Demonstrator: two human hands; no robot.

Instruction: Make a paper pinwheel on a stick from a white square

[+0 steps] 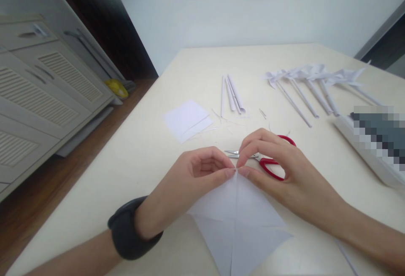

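Observation:
A square of white paper (249, 208) with crossing creases hangs between my hands, with slits running in from its edges. My left hand (202, 170), a black band on its wrist, pinches the paper's top corner between thumb and forefinger. Right beside it, my right hand (275, 162) pinches the same corner, the fingertips of both hands almost touching. Red-handled scissors (268, 166) lie on the table behind my right hand, their blades parted and pointing left; that hand hides part of the handles.
Paper squares (186, 118) lie at the back left, near rolled paper tubes (230, 95) and thin scraps (228, 124). Several paper pinwheels (303, 76) on paper sticks rest at the back right. A white box (363, 149) with a blurred-out top stands at the right edge.

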